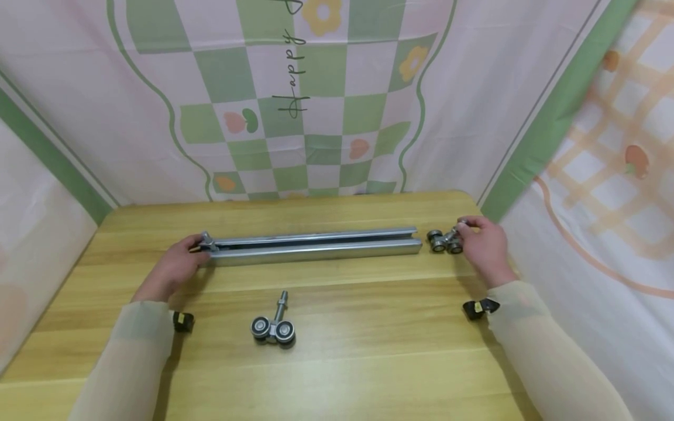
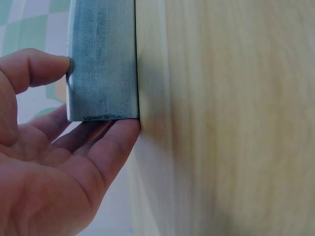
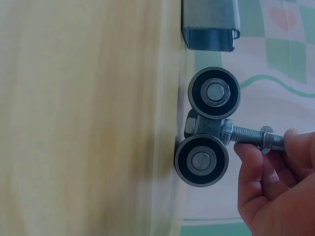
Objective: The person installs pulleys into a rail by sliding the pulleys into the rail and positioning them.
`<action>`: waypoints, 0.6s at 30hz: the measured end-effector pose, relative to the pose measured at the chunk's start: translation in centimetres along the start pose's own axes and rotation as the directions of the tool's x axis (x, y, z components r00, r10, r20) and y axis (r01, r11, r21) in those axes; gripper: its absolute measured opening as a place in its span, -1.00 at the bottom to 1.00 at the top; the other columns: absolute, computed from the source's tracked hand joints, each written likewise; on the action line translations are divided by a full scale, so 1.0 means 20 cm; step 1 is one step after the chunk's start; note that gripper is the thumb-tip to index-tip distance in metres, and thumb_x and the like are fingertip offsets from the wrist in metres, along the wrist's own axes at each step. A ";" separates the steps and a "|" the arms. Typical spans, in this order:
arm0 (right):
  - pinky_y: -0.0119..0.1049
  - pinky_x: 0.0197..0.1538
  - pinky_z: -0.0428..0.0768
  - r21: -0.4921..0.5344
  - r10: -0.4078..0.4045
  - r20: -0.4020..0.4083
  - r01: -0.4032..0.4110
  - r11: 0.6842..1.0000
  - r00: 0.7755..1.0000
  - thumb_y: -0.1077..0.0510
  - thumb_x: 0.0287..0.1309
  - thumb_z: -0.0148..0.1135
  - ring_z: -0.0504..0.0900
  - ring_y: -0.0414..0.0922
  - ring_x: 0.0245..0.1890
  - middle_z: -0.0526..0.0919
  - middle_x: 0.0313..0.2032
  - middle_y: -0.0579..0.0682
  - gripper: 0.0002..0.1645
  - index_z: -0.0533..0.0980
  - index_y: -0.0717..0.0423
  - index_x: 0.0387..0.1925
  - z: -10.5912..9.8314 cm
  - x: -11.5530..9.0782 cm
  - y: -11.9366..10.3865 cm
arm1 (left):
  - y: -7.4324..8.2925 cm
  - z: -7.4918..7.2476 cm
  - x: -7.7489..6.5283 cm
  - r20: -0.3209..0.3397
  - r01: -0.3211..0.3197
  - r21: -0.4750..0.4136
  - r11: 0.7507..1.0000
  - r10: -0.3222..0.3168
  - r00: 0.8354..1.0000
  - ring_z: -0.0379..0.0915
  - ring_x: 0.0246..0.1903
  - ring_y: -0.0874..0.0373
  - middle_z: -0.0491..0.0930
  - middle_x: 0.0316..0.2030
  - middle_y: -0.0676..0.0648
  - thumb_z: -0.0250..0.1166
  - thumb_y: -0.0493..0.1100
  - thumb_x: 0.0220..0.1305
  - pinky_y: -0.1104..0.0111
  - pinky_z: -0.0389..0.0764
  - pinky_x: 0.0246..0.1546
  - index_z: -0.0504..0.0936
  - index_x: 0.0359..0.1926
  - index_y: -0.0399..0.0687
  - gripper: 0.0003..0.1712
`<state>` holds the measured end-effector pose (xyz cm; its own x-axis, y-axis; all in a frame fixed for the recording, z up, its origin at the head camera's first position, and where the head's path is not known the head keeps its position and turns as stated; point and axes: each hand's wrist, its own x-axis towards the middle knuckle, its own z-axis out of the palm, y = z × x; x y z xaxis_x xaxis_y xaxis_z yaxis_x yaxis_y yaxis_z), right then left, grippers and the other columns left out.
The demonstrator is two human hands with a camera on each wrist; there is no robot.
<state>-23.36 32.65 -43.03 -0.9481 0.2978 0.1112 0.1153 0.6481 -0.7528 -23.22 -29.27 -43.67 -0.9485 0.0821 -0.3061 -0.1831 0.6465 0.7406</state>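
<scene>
A long metal slotted track (image 1: pixel 316 253) lies across the table, slot facing up. My left hand (image 1: pixel 181 260) grips its left end; in the left wrist view the thumb touches the upper edge of the track (image 2: pixel 103 59), and fingers bend against the end. A bolt (image 1: pixel 207 238) sticks up from the slot beside that hand; whatever is below it is hidden inside the track. Off the right end, my right hand (image 1: pixel 481 242) pinches the threaded bolt of a roller trolley (image 3: pixel 204 126). The trolley's wheels stand on the table, lined up with the track's open end, a small gap between.
A second roller trolley (image 1: pixel 272 331) rests on the wooden table (image 1: pixel 368 351) in front of the track, its bolt pointing away from me. Patterned cloth (image 1: pixel 326 117) hangs behind the table and along both sides.
</scene>
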 end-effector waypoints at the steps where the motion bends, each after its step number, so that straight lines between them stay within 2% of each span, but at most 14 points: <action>1: -0.36 -0.38 0.58 0.001 -0.004 0.003 0.004 1.000 1.000 0.00 0.49 0.03 0.61 0.04 -0.19 0.61 -0.04 0.21 -0.54 0.53 0.24 0.16 0.01 0.00 0.00 | 0.00 0.00 0.00 0.002 0.001 -0.001 1.000 -0.001 1.000 -0.11 0.40 -0.41 -0.05 0.49 -0.39 0.06 -0.04 0.49 -0.26 0.06 0.29 -0.10 0.57 -0.19 -0.18; 9: -0.41 -0.37 0.59 0.040 -0.013 0.004 0.013 0.999 1.000 0.01 0.49 0.04 0.64 -0.03 -0.22 0.61 -0.06 0.20 -0.56 0.54 0.24 0.14 0.06 0.01 -0.04 | 0.00 0.00 0.00 0.001 0.001 0.003 1.000 -0.001 1.000 -0.15 0.41 -0.44 -0.07 0.49 -0.40 0.07 -0.02 0.48 -0.29 0.02 0.29 -0.10 0.57 -0.18 -0.17; 13: -0.37 -0.42 0.57 0.002 -0.060 -0.010 0.060 0.998 0.998 0.04 0.48 0.06 0.61 -0.05 -0.29 0.65 -0.11 0.21 -0.60 0.56 0.24 0.10 0.09 0.01 -0.04 | 0.00 -0.01 0.00 0.002 0.001 0.005 1.000 -0.001 1.000 -0.16 0.41 -0.43 -0.07 0.50 -0.39 0.07 -0.02 0.49 -0.29 0.02 0.29 -0.10 0.58 -0.18 -0.17; 18: -0.28 -0.41 0.55 -0.076 -0.123 -0.016 0.121 0.990 0.992 0.05 0.47 0.08 0.62 0.03 -0.24 0.66 -0.07 0.23 -0.64 0.58 0.22 0.05 0.12 0.02 -0.06 | 0.00 -0.01 0.00 -0.001 0.005 0.013 1.000 -0.005 1.000 -0.18 0.41 -0.44 -0.08 0.50 -0.40 0.07 -0.01 0.49 -0.29 0.01 0.29 -0.10 0.57 -0.18 -0.17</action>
<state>-24.50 30.33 -43.67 -0.9503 0.2271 0.2132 0.0216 0.7308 -0.6822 -23.27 -29.39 -43.66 -0.9478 0.0785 -0.3089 -0.1841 0.6563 0.7317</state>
